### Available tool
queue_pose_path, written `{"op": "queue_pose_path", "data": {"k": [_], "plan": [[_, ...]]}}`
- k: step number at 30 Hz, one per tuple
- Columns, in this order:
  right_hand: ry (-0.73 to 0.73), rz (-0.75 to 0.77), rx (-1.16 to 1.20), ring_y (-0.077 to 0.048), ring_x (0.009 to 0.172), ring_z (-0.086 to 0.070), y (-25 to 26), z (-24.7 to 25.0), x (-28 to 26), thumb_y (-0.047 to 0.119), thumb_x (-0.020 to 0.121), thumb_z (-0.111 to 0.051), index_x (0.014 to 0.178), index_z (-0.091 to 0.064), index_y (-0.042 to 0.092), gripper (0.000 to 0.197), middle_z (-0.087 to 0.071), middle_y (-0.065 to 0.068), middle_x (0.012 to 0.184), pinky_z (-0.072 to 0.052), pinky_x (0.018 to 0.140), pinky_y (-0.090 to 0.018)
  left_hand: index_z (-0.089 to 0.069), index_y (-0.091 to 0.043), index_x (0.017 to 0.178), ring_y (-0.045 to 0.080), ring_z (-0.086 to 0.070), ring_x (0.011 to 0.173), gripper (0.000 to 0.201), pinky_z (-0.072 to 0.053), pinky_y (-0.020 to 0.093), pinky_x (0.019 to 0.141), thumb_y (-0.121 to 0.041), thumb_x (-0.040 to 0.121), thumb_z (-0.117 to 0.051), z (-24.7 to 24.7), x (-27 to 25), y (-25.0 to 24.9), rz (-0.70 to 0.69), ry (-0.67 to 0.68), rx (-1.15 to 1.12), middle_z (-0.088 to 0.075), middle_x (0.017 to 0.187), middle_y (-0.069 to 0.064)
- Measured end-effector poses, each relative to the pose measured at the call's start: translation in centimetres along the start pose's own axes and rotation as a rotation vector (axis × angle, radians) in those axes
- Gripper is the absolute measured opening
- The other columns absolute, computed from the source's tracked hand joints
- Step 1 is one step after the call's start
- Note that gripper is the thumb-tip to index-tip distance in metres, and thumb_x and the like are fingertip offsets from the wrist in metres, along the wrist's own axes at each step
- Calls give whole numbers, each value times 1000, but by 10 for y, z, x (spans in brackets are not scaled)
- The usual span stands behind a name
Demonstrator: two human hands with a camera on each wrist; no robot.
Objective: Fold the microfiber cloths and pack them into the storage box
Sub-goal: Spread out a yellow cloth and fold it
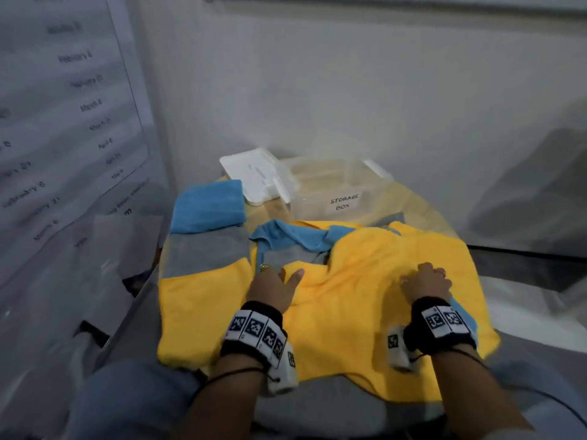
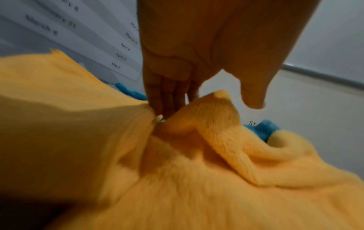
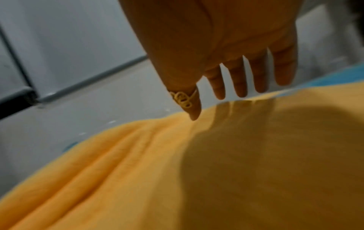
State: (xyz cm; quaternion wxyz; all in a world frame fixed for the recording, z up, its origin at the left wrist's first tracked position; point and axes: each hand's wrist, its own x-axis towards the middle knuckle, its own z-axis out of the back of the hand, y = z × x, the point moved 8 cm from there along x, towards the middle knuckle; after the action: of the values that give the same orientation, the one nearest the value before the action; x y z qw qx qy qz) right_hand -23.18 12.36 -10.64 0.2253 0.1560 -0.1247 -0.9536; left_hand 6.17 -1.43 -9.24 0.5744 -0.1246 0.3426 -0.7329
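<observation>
Landmark: the clear plastic storage box (image 1: 330,188) with its handwritten label, lid off, nothing visible inside.

Left of the box and nearer you: three folded microfiber cloths in a row, blue (image 1: 208,206), grey (image 1: 206,252), yellow (image 1: 203,300), touching edge to edge.

In front of the box: the large unfolded yellow microfiber cloth (image 1: 374,300), rumpled, lying over a blue cloth (image 1: 295,236) and a grey one (image 1: 286,257).

Your left hand (image 1: 273,289) has fingers tucked into a raised fold at the yellow cloth's near-left edge; whether they pinch it I cannot tell. Thumb is free.

Your right hand (image 1: 425,282) lies relaxed, fingers (image 3: 240,87) straight, tips just at the pile, gripping nothing.

Handling, by my judgement: light, soft, limp, slightly grippy nap; it will sag and drag the cloths beneath. Take hold at two corners, pinching the hem.
</observation>
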Motion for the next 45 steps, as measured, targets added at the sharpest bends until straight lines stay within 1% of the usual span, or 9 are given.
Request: {"op": "queue_pose_path", "data": {"k": [2, 5, 9, 13, 18, 24, 33, 39, 45], "plan": [[81, -102, 10, -40, 130, -35, -45, -12, 0, 40, 90, -57, 134, -37, 1, 62, -33, -22, 142, -35, 104, -49, -62, -5, 93, 31, -59, 88, 58, -48, 40, 76, -62, 83, -54, -8, -8, 1, 3, -9, 121, -61, 92, 14], [114, -49, 65, -38, 123, -45, -72, -23, -1, 46, 85, -61, 132, -42, 4, 66, -44, -21, 136, -40, 100, -46, -47, -9, 131, 30, -46, 122, 74, -44, 38, 96, -60, 79, -61, -19, -13, 7, 37, 45, 492, -46, 134, 12], [171, -3, 293, -36, 102, -56, -75, -19, -1, 47, 87, -59, 126, -47, 2, 61, -60, -16, 108, -44, 80, -40, -48, -11, 130, 29, -38, 124, 49, -40, 37, 99, -42, 93, -52, -21, -14, 10, 22, 39, 623, -40, 135, 10], [221, 7, 376, -36, 108, -53, -66, -11, 7, 42, 93, -52, 123, -47, 3, 49, -56, -20, 117, -39, 82, -38, -58, -2, 112, 32, -50, 111, 43, -45, 40, 90, -39, 98, -41, -12, -13, 6, -17, -41, 485, -54, 121, 17], [89, 16, 394, -24, 57, -38, -60, 2, 18, 32, 98, -48, 66, -49, 9, 39, -39, -6, 60, -34, 68, -34, -47, -8, 90, 38, -54, 94, 29, -38, 39, 75, -32, 101, -34, 4, -26, -3, -25, -166, -89, -57, 94, 23], [-66, 70, 425, -42, 96, -58, -55, 26, 16, 14, 98, -46, 108, -67, -4, 29, -65, -27, 107, -49, 85, -43, -25, -4, 140, 36, -43, 127, 58, -36, 43, 104, -27, 95, -53, 19, -19, 5, 50, -210, -401, -40, 141, 23], [-201, 167, 737, -29, 88, -57, -61, 68, 17, 10, 95, -51, 115, -57, 11, 22, -61, -10, 87, -38, 76, -30, -70, -9, 96, 25, -59, 110, 11, -44, 39, 100, -12, 87, -64, 59, -28, 2, -196, -79, -319, -68, 107, 13], [-139, 467, 872, -17, 105, -53, -33, 107, 8, 2, 94, -47, 109, -68, 14, 28, -63, -6, 107, -41, 96, -30, -66, -12, 113, 19, -56, 105, 25, -45, 35, 96, -16, 89, -62, 99, -36, -31, -302, -100, -275, -64, 108, 6], [-214, 604, 934, -20, 98, -59, -15, 168, 11, 5, 77, -72, 114, -66, 18, 40, -65, -5, 105, -48, 90, -32, -64, -9, 118, 29, -57, 108, 41, -46, 37, 93, -13, 78, -74, 154, -22, -80, -405, -198, -12, -63, 115, 13]]}}
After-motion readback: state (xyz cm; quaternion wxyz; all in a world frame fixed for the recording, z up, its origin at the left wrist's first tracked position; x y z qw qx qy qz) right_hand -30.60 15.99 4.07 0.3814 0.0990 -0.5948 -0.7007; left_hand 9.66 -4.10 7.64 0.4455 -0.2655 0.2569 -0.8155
